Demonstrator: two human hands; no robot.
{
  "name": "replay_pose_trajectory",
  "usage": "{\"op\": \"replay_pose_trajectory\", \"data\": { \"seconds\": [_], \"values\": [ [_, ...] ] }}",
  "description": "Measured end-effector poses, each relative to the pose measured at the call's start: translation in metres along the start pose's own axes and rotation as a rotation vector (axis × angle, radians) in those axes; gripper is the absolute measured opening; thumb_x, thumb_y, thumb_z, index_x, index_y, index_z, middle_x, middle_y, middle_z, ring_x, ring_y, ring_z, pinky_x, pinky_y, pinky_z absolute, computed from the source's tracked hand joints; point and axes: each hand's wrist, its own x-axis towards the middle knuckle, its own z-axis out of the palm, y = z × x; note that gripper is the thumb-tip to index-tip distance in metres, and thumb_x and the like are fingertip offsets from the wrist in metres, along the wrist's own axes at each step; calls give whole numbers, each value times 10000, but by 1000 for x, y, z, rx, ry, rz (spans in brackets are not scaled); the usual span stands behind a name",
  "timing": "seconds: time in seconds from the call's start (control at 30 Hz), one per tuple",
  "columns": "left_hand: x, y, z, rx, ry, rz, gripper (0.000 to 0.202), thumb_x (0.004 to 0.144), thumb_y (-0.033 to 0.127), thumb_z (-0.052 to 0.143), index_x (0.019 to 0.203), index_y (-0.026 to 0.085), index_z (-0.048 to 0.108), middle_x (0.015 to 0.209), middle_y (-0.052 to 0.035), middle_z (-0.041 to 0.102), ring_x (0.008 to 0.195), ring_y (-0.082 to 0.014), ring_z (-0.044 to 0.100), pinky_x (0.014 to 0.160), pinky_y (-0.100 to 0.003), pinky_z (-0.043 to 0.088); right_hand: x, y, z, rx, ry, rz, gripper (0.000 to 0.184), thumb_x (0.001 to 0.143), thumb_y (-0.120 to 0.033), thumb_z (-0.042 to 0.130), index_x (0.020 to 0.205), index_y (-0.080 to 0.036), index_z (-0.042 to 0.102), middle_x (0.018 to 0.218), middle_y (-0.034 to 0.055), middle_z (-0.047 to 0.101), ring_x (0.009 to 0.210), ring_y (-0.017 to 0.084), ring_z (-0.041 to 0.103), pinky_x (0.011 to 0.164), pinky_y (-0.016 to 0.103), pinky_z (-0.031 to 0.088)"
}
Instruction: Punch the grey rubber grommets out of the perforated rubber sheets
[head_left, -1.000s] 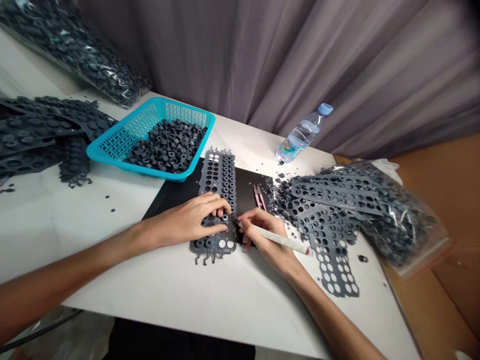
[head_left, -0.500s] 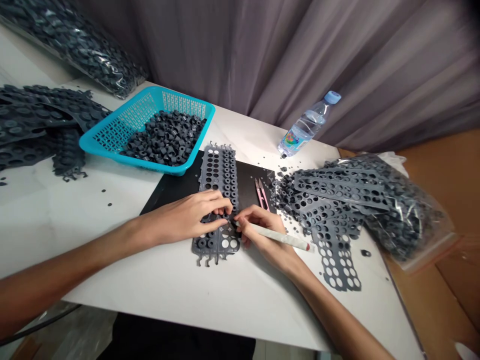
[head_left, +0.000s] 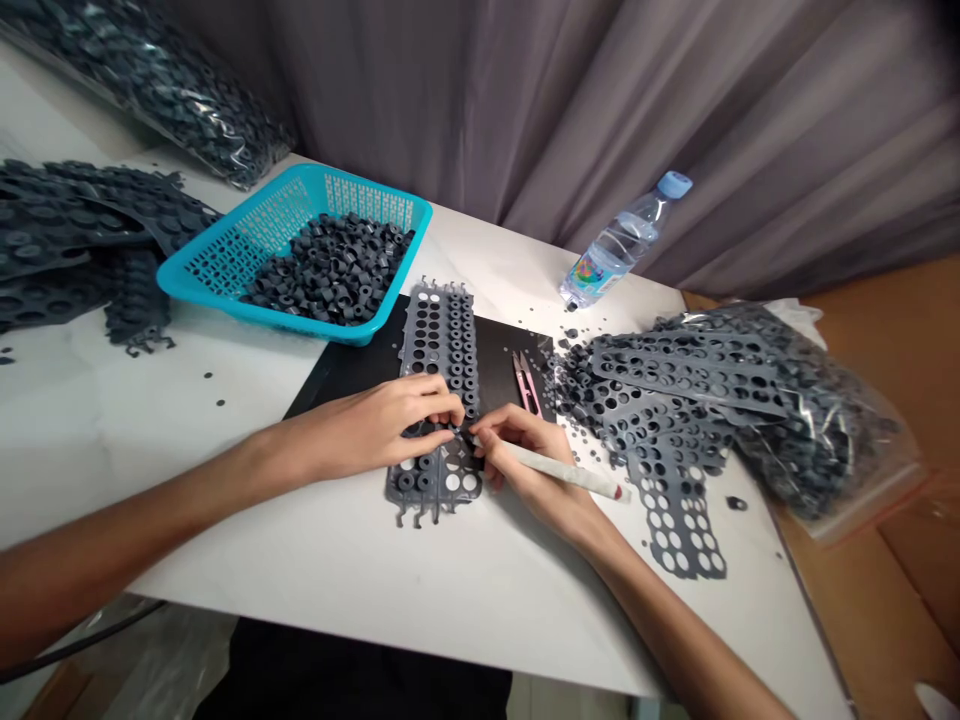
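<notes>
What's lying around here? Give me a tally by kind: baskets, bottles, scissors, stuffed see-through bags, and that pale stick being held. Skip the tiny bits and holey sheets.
Basket: 1
Bottle: 1
Scissors: 1
Stuffed bags: 2 (left bag, right bag)
Pale stick, in the right hand: 1
Total: 6

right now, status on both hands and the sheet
Left hand across gray perforated sheet. Right hand gripping pale stick, tip by sheet. Pink snips beside sheet, not blocking.

White table (head_left: 315, 575), black mat (head_left: 341, 372), turquoise basket (head_left: 322, 328), water bottle (head_left: 616, 245)
</notes>
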Motion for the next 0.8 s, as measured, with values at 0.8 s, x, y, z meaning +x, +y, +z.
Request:
{"op": "replay_pose_trajectory", "data": {
  "seconds": [0.8],
  "values": [
    [4,24,5,-316,505,0,159,1115,331,546,1031,211,609,1068,-31,620,885,-152,653,828,-293,557,0,-11,6,-169,27,-61,199,1022,-343,618,926,-191,701,702,-13,624,563,115,517,493,223,362]
  ]
}}
